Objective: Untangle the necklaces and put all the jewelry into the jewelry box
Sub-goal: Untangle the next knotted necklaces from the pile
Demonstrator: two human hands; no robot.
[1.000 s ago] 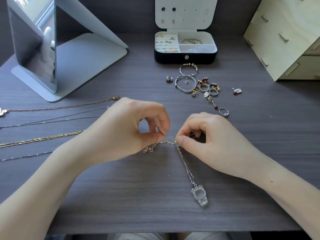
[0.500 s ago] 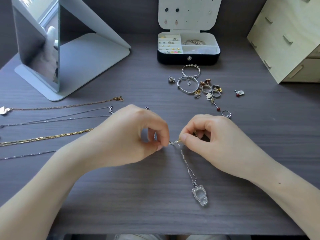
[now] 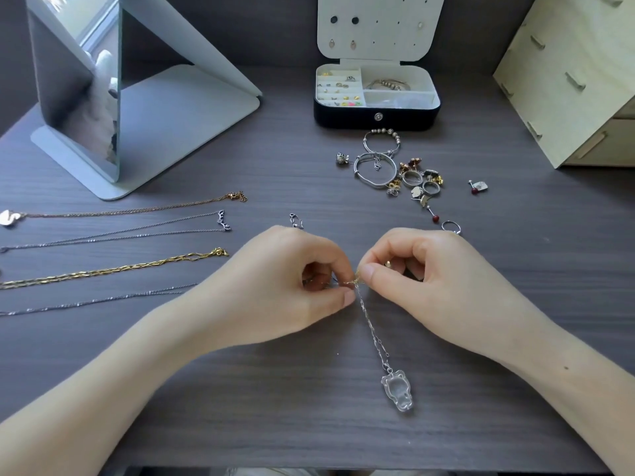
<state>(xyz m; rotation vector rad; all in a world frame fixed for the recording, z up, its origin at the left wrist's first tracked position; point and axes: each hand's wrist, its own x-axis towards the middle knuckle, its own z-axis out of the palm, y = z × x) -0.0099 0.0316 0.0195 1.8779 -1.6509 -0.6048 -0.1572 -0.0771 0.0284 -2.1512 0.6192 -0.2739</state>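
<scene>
The left hand and the right hand meet knuckle to knuckle low over the dark wood-grain surface. Each has its fingers curled, thumb and forefinger pinching the same small knot of fine chain between them. A glint of gold shows in the knot and again under the right hand's curled fingers.

From the pinch a thin silver necklace runs down towards the viewer and lies on the surface, ending in a clear, bear-shaped pendant with a silver rim.

To the left, four necklaces lie stretched out and apart from one another: a rose-gold chain, a doubled silver chain, a gold braided chain and a plain silver chain.

Beyond the hands sits a loose cluster: two silver bangles, one with beads, then rings and earrings touching each other. A red-tipped stud lies apart to the right, a single ring just beyond the right hand.

Behind the cluster stands the black jewelry box, its white lid upright, with a few studs and drop earrings pinned in it. The left compartment's slots hold small rings and earrings, some yellow and pink. The back right compartment holds a beaded bracelet; what lies in the front right one is too faint to tell.
</scene>
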